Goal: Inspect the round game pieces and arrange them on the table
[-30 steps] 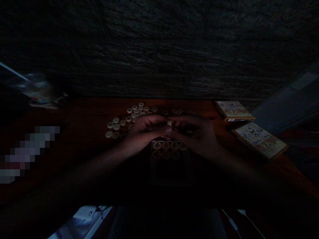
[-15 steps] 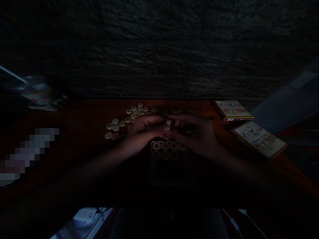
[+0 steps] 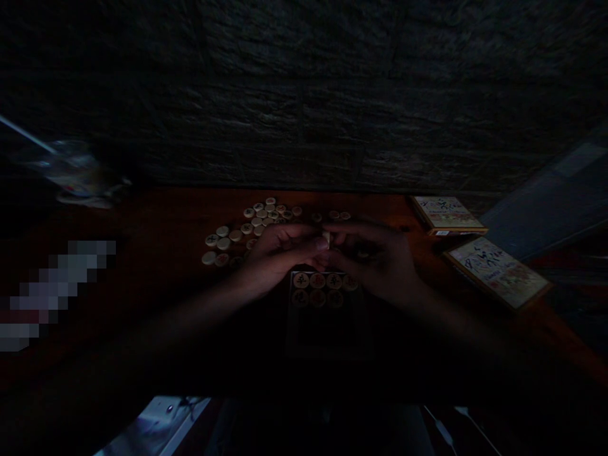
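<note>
Both hands meet over the far edge of a shallow tray (image 3: 291, 329), pinching one pale round Chinese chess piece (image 3: 326, 239) between them. My left hand (image 3: 280, 250) has its thumb pressed against the piece. From the other side, my right hand (image 3: 375, 253) has its fingers bent around it. Just below the hands, several chess pieces (image 3: 317, 280) with black or red characters lie in two rows inside the tray. Loose chess pieces (image 3: 236, 235) are scattered on the table beyond and left of my left hand. The scene is very dark.
Two illustrated boxes (image 3: 496, 269) lie at the right of the wooden table (image 3: 171, 215). A clear plastic bag or cup with a straw (image 3: 83, 174) stands at the far left. A rough stone wall (image 3: 304, 114) rises behind the table. White cables (image 3: 444, 434) hang below its front edge.
The view has shifted slightly. Both hands stay together on the piece, with hardly any movement of the fingers. The pieces in the tray look unchanged.
</note>
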`<state>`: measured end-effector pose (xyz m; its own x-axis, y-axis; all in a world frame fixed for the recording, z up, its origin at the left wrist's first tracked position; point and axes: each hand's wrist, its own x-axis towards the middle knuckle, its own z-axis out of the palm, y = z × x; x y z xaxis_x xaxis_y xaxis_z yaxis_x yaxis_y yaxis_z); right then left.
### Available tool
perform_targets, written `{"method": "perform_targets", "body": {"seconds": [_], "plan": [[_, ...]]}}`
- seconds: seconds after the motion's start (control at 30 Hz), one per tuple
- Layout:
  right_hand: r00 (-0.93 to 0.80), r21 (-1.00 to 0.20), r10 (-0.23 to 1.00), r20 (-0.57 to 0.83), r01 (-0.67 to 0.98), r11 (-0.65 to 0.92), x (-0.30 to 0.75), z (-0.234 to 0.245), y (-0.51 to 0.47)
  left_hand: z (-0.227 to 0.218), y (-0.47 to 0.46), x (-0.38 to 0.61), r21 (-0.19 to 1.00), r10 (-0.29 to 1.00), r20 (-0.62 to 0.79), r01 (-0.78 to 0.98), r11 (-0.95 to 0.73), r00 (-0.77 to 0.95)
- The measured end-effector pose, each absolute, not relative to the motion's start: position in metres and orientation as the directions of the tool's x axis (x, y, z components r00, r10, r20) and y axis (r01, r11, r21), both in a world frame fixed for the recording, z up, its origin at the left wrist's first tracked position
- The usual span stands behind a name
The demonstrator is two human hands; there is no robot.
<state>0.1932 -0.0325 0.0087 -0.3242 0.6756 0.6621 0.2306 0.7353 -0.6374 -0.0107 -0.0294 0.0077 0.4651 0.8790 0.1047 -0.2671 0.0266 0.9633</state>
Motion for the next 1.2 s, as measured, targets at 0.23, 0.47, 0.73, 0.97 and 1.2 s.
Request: {"method": "perform_targets", "body": {"seconds": [0.23,0.47,0.73,0.97,1.2], "plan": [[-0.323,-0.643,0.687,0.651,0.247,0.725,0.1936,0.0097,-0.0329,0.0116,-0.0318,-0.0105,0.962,0.895,0.098,-0.270,0.025,0.435],[-0.317,-0.654,0.690,0.651,0.227,0.721,0.1944,0.0059,-0.0318,0.0096,-0.0300,-0.0106,0.970,0.875,0.119,-0.244,-0.001,0.470],[-0.321,-0.639,0.684,0.655,0.246,0.729,0.1937,0.0103,-0.0334,0.0106,-0.0314,-0.0103,0.965,0.897,0.111,-0.263,0.006,0.428],[-0.326,-0.620,0.667,0.670,0.247,0.744,0.1944,0.0090,-0.0322,0.0090,-0.0302,-0.0113,0.971,0.885,0.104,-0.239,0.009,0.454],[-0.315,-0.620,0.667,0.675,0.247,0.744,0.1928,0.0117,-0.0341,0.0112,-0.0315,-0.0099,0.971,0.889,0.105,-0.240,0.005,0.445]]}}
